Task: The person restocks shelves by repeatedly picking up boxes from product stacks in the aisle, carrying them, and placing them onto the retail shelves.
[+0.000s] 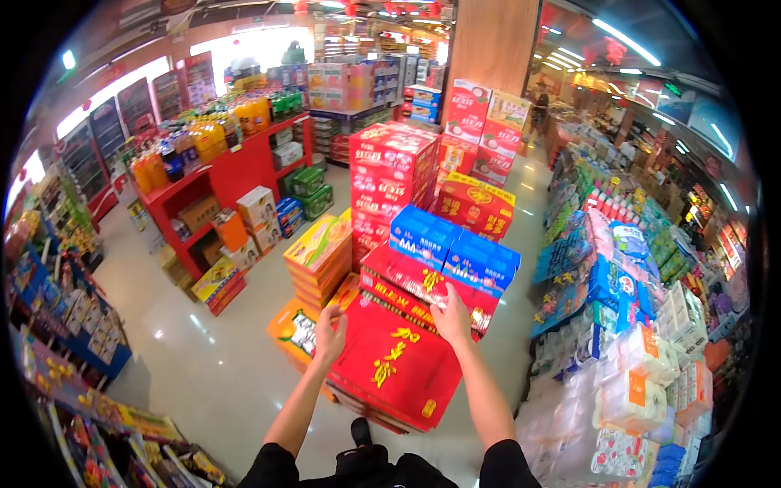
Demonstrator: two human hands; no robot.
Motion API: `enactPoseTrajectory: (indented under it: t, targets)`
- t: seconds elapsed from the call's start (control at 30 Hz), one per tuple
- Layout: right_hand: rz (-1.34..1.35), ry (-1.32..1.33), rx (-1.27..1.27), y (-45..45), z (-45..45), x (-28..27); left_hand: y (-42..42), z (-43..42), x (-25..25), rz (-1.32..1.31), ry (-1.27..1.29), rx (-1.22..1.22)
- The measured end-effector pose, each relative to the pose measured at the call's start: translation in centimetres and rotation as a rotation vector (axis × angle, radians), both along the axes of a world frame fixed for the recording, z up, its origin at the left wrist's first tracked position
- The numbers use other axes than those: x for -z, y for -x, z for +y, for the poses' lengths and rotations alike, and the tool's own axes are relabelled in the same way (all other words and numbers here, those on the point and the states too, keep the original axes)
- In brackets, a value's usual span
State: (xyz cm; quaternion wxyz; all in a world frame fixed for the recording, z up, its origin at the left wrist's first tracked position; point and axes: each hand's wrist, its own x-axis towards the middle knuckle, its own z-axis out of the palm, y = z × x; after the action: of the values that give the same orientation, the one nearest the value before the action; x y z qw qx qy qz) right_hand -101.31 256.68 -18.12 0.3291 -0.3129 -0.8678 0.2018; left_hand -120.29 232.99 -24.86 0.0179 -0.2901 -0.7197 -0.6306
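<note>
Both my hands are over a stack of red drink cartons with yellow Chinese lettering. My left hand [329, 335] is at the left edge of the top front carton [407, 366], fingers loosely bent and apart, with nothing in them. On the other side, my right hand [452, 317] reaches over the same carton's far right corner, its fingers apart and holding nothing. I cannot tell whether either hand touches the cardboard. Just behind lies another red carton [399, 272], and blue cartons [426, 234] sit beyond it.
Orange-and-yellow cartons [319, 244] are stacked to the left. Tall red cartons [382, 191] rise behind. A red shelf [244, 171] carries bottled drinks at the left back. Packaged tissue rolls [634, 390] and bagged goods line the right. Shiny floor [175, 333] shows at left.
</note>
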Motion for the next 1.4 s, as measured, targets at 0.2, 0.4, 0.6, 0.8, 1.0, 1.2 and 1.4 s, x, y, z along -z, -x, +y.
enactPoseTrajectory:
  t: [0.2,0.4,0.6,0.8,1.0,1.2,1.4]
  targets:
    - [-0.163,0.141,0.167,7.8,2.4,-6.5,7.6,16.3,-7.0,0.17,-0.012,0.239]
    - [-0.155,0.083,0.243,9.5,3.2,-4.3,8.7,21.6,-8.3,0.052,-0.036,0.365]
    - [0.107,-0.143,0.254,8.5,1.1,-2.0,7.4,19.6,-5.5,-0.029,-0.073,0.238]
    - [0.469,0.107,0.107,6.0,-1.0,0.5,3.3,13.5,-5.1,0.029,-0.008,0.205]
    - [0.654,0.248,-0.081,-2.2,-6.5,-0.7,-6.7,2.7,-7.2,0.182,0.076,0.005]
    - [0.806,0.765,-0.408,-9.7,-12.5,0.1,-20.7,-7.1,-5.4,-0.146,-0.213,-0.139]
    - [0.329,0.934,-0.577,-17.6,-21.3,1.0,-37.3,-16.7,-1.1,-0.347,-0.036,-0.639]
